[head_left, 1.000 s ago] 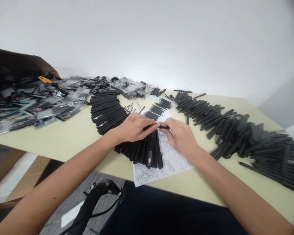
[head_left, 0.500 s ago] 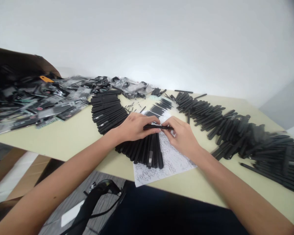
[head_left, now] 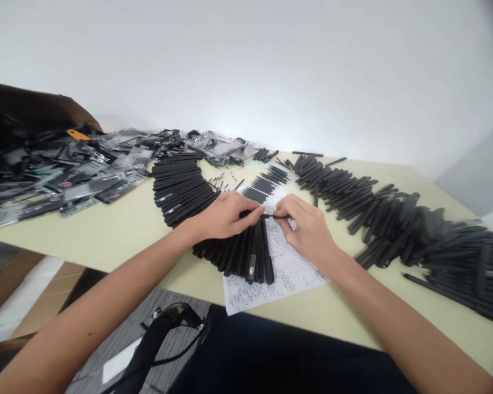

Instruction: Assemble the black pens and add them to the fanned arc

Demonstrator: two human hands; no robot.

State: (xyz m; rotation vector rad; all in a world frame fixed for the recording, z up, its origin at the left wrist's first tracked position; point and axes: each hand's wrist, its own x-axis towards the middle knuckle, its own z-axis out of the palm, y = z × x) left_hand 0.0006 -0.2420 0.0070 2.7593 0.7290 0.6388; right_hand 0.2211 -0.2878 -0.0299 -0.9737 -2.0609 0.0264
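Black pen (head_left: 267, 216) near centre, pinched between left hand (head_left: 227, 214) at 9 o'clock and right hand (head_left: 307, 225) at 3. Paper (head_left: 290, 260) at 5 o'clock: illegible scribble. Packets (head_left: 113, 183) toward 9: print unreadable.

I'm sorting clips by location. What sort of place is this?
Probably an indoor workroom for small goods: the table bears rows of black, pen-like sticks, a heap of clear packets and a scribbled sheet.
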